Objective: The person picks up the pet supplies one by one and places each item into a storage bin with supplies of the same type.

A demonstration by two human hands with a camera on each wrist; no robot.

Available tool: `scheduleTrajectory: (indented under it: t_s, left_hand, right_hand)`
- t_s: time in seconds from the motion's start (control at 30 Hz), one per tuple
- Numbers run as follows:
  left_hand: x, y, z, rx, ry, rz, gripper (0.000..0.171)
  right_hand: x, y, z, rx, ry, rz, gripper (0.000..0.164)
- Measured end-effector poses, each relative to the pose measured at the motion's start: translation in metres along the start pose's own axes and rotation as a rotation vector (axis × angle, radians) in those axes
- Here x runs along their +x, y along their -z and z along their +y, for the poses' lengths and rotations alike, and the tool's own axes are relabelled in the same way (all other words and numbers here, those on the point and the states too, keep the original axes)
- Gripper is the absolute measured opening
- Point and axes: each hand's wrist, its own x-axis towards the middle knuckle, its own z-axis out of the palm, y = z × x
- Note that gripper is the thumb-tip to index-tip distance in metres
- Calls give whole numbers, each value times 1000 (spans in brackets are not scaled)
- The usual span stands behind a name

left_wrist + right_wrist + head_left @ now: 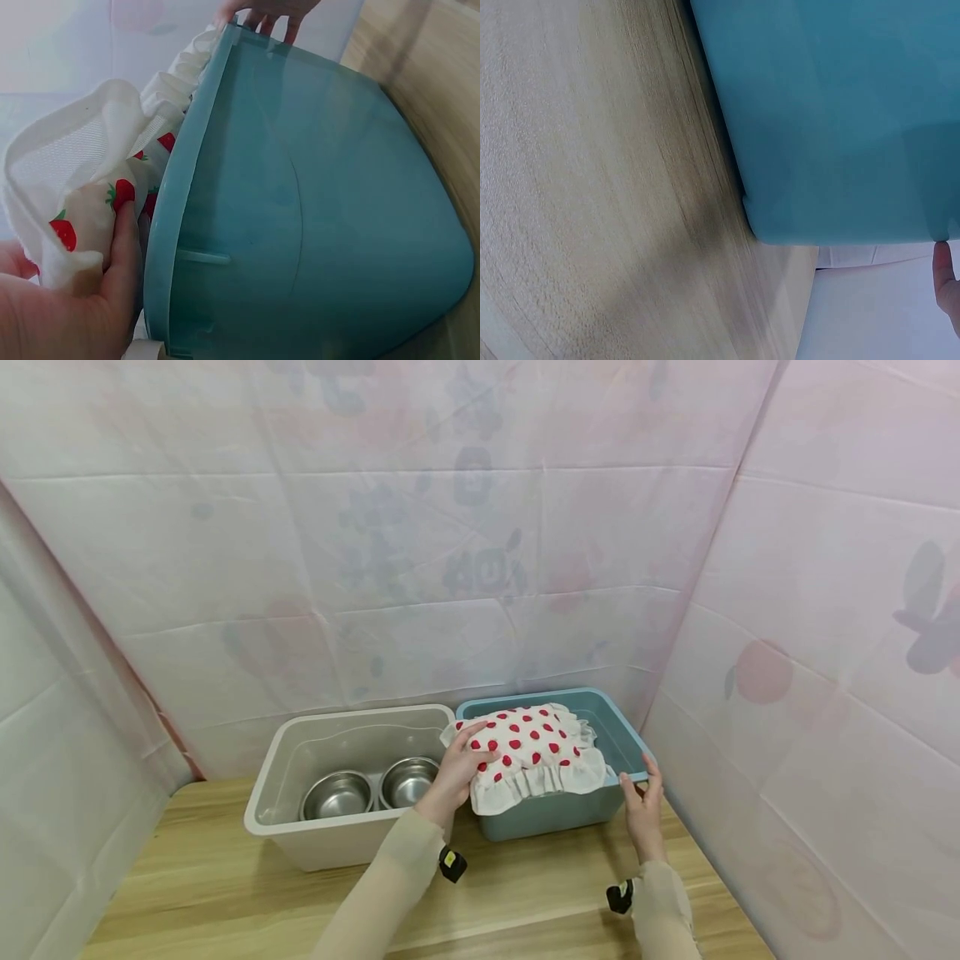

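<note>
A white frilled cushion printed with red strawberries lies over the front rim of the blue plastic bin, puffed up, with its front ruffle hanging outside. My left hand grips the cushion's left end, thumb on top; the left wrist view shows the fingers against the strawberry fabric, close to the rim. At the bin's front right corner, my right hand holds the rim. In the right wrist view only one fingertip shows, touching the bin's side. The cushion hides much of the bin's inside.
A beige bin stands left of the blue one, with two metal bowls, the left bowl and the right bowl, inside. Both bins sit on a wooden table. Printed cloth walls rise behind and beside it.
</note>
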Motion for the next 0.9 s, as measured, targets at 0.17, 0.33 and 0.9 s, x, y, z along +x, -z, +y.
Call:
scheduleTrajectory:
  t_s: [0.17,0.33,0.9]
  left_hand:
    - [8,-5,0,9,-12,19,59]
    - [17,-10,0,23,-17,37,59]
    - [29,-20,1,41,22,70,59]
  right_hand:
    - [1,1,-1,-4,9,7,66]
    - [2,1,-1,-11,12,10,66]
    - [-4,1,-10,-2,8,8,66]
